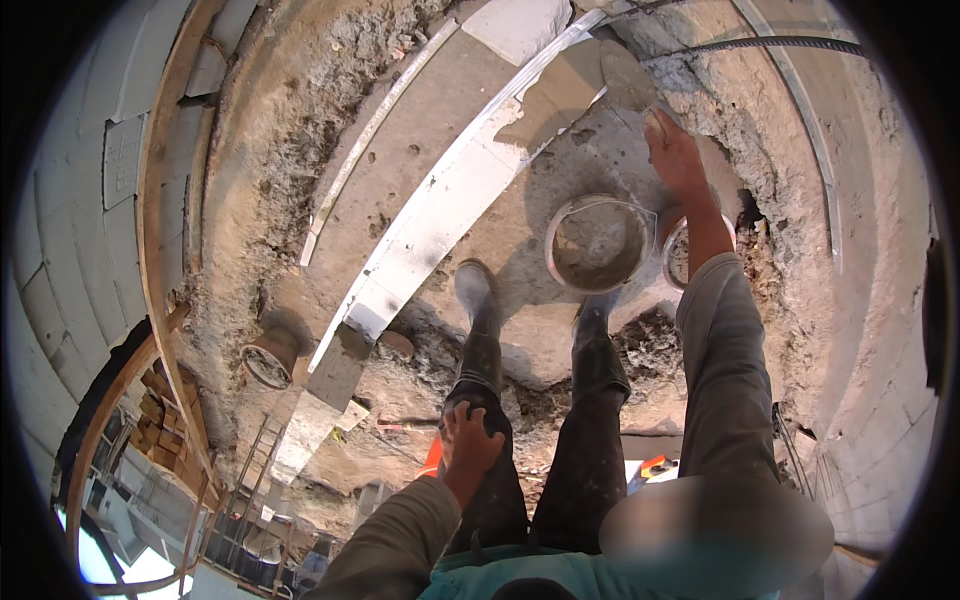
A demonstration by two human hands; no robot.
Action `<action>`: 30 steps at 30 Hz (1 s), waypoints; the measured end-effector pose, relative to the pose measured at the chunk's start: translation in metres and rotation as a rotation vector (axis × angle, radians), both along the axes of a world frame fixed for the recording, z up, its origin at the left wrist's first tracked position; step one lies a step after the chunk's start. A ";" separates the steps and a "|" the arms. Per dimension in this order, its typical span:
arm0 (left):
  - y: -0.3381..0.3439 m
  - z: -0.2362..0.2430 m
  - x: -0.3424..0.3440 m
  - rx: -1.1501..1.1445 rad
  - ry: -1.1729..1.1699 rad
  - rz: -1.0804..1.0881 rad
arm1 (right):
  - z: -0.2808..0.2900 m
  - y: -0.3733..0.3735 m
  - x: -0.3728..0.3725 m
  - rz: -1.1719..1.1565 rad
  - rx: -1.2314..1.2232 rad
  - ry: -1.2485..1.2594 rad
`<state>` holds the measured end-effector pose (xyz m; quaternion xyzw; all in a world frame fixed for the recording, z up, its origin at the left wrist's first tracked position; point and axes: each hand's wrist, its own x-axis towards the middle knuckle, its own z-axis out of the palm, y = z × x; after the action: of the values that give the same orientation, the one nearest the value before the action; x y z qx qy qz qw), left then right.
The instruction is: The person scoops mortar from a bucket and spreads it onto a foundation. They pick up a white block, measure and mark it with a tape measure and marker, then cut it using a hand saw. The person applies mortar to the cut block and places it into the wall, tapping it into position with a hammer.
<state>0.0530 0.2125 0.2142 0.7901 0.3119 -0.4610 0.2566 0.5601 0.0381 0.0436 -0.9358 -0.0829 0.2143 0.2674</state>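
My right hand reaches far ahead, closed round what looks like a trowel, its rounded blade grey with mortar; the fist hides the handle. That blade lies against a patch of wet mortar spread over the far end of a long, white-topped low wall. Fingers spread, my left hand rests on my left leg near the knee, holding nothing. A bucket with grey mortar stands in front of my right boot. My right forearm partly covers a second bucket beside it.
Another bucket lies tilted left of the wall. A pale narrow strip runs along the wall's left side. Rough earth banks flank the trench. A reinforcing bar crosses at far right. Stacked bricks and a wooden beam are at left.
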 end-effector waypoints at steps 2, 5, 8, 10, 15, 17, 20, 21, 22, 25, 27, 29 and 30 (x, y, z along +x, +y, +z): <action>0.001 -0.001 -0.006 -0.001 -0.014 0.015 | 0.002 -0.011 -0.007 -0.048 0.069 0.154; 0.002 -0.003 -0.001 -0.021 -0.033 0.024 | -0.012 -0.043 -0.031 0.071 0.132 -0.046; 0.005 0.001 0.006 -0.021 -0.011 0.029 | -0.013 -0.031 -0.047 -0.071 0.097 -0.184; 0.007 0.000 0.005 -0.004 -0.015 0.034 | -0.006 -0.001 -0.041 -0.230 0.152 0.117; 0.004 -0.001 -0.001 -0.018 -0.059 0.030 | -0.017 -0.007 -0.055 -0.115 0.076 -0.129; 0.004 0.000 -0.002 -0.013 -0.051 0.022 | -0.017 -0.007 -0.056 -0.148 0.052 -0.191; 0.005 -0.001 -0.006 -0.036 0.021 0.012 | -0.011 -0.002 -0.048 -0.038 0.056 -0.033; 0.005 -0.002 -0.007 -0.049 0.055 0.008 | -0.016 -0.004 -0.047 -0.064 0.021 -0.107; 0.005 -0.002 -0.006 -0.057 0.055 0.007 | -0.021 -0.006 -0.043 -0.095 -0.016 -0.187; 0.006 0.000 -0.003 -0.069 0.062 0.010 | -0.023 -0.004 -0.054 -0.267 0.161 0.099; 0.006 0.002 -0.003 -0.058 0.071 0.025 | -0.008 0.016 -0.071 -0.328 0.303 0.358; 0.006 0.004 0.000 -0.059 0.075 0.032 | 0.012 0.045 -0.085 -0.321 0.370 0.499; 0.006 0.004 0.000 -0.063 0.075 0.028 | 0.013 0.057 -0.090 -0.267 0.340 0.492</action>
<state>0.0534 0.2183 0.2182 0.7595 0.3176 -0.4962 0.2757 0.4696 0.0949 0.0570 -0.8005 0.0731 0.3800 0.4577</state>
